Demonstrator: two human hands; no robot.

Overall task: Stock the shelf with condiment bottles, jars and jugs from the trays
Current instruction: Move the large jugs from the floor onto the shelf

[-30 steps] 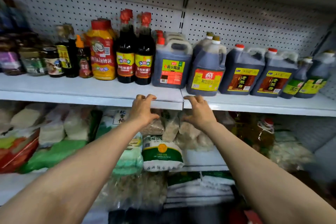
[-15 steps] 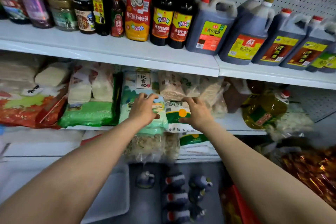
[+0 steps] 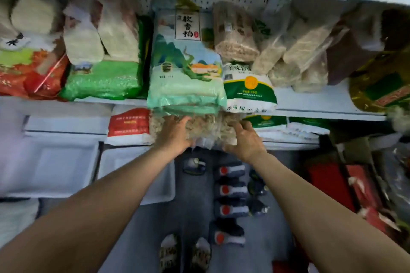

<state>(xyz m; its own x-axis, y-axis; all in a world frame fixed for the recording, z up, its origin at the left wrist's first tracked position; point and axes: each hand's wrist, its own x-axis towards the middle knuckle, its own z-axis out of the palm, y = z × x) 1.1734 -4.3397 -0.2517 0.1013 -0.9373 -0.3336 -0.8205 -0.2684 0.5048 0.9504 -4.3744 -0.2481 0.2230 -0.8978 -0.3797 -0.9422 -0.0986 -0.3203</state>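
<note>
A: Head cam: both hands empty, left hand (image 3: 175, 134) and right hand (image 3: 245, 141) loose-fingered in front of a clear bag (image 3: 206, 126).

B: Yep, between loads I'd say. Jugs (image 3: 230, 190) wait on the floor; next, reach down and grab one.

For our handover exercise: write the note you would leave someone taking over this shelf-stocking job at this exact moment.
Left hand: fingers relaxed, holding nothing, in front of a clear bag of grain.
Right hand: the same, no grip on anything.
Dark red-capped jugs stand in a row on the floor below, with smaller dark bottles beside them.
White trays at lower left look bare.
Done: cannot tell from this view.
Left: lift the floor jugs and bottles to the condiment shelf, which is out of view.
</note>
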